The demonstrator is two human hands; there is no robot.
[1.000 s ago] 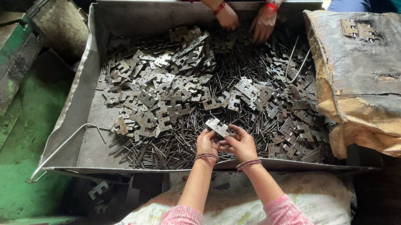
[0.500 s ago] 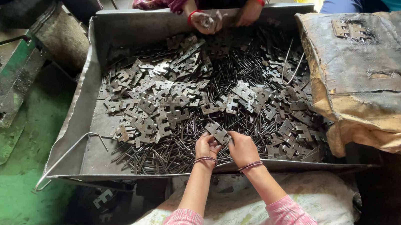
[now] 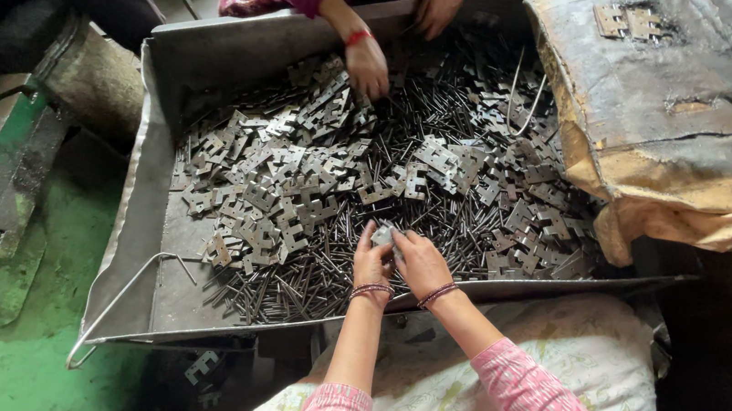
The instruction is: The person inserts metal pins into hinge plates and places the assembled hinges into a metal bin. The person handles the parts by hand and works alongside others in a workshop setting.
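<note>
Metal plate point(image 3: 384, 233) pinched between fingers of left hand point(image 3: 372, 261) and right hand point(image 3: 421, 263), lower centre; tray point(image 3: 135, 234) crowded with loose plates, nails; co-worker's hand point(image 3: 368, 66) above.

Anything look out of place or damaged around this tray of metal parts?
Yes. Two flat metal plates lie on the floor below the metal tray's near edge, outside it. The padded cover at right is cracked and torn, with a few plates stranded on top.

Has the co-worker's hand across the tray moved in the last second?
Yes. The co-worker's hand has come off the far rim of the metal tray down into the plates.
</note>
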